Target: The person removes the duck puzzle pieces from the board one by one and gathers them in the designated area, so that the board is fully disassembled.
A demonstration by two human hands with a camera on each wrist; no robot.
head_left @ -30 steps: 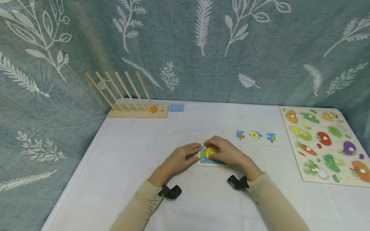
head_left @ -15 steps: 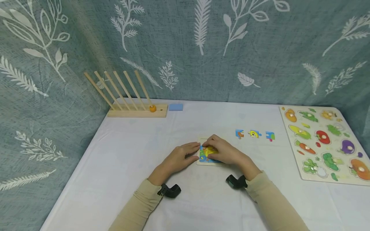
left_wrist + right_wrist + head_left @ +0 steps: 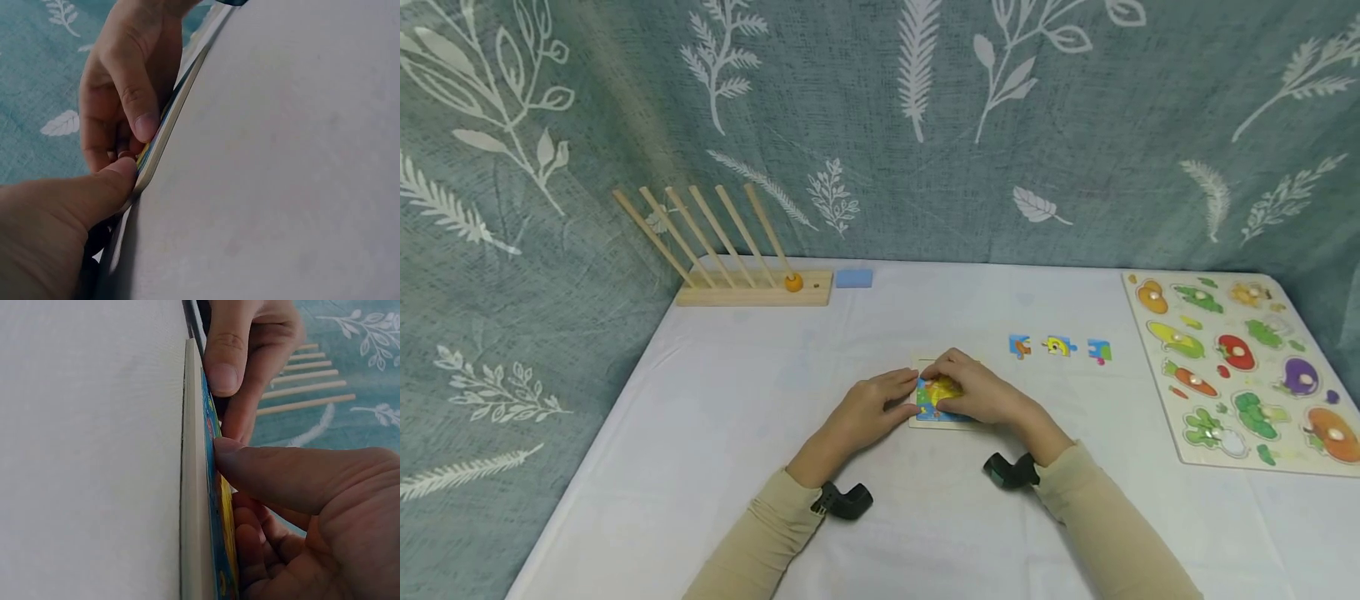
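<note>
Midway across the white-clothed desk (image 3: 737, 375), the right hand (image 3: 981, 393) presses a blue-and-yellow puzzle (image 3: 927, 408) in a pale wooden tray (image 3: 940, 425), grip narrow, any pinch unclear; the straight-fingered left hand (image 3: 867, 410) touches its left edge. Little has shifted: three multicoloured jigsaw pieces (image 3: 1060, 347) remain unplaced nearer the far edge.

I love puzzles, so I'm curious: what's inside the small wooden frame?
A puzzle picture in blue, green and yellow shows inside the frame. The right grip covers much of its right side; what lies there is hidden.
</note>
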